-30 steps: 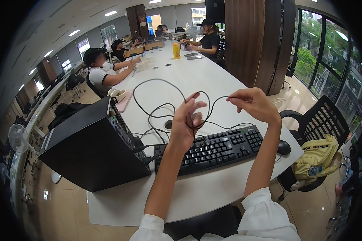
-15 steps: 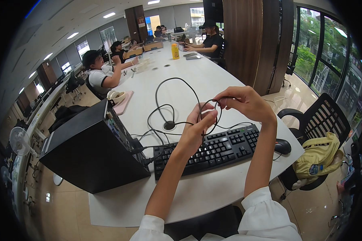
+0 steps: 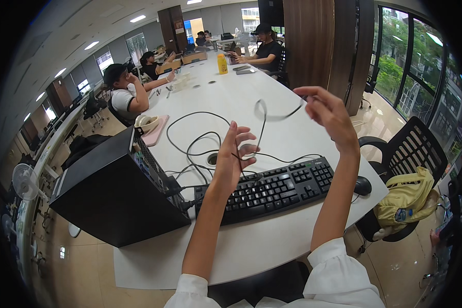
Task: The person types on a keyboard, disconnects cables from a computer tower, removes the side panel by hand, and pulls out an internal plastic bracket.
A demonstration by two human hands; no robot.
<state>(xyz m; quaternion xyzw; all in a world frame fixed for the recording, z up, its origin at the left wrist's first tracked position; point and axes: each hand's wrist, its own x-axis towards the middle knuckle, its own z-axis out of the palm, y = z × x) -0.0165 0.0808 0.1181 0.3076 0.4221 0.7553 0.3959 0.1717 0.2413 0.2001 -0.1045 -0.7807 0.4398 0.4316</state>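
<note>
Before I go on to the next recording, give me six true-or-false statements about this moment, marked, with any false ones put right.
1. The left hand is typing on the keyboard. False: it is raised above the table, thumb and fingers apart, with black cable against it.
2. The right hand is raised higher than the keyboard. True.
3. The mouse is on the keyboard's right side. True.
4. The black computer tower stands to the right of the keyboard. False: it stands to the left.
5. A yellow bag rests on a chair. True.
6. The yellow bottle lies on its side. False: it stands upright.
</note>
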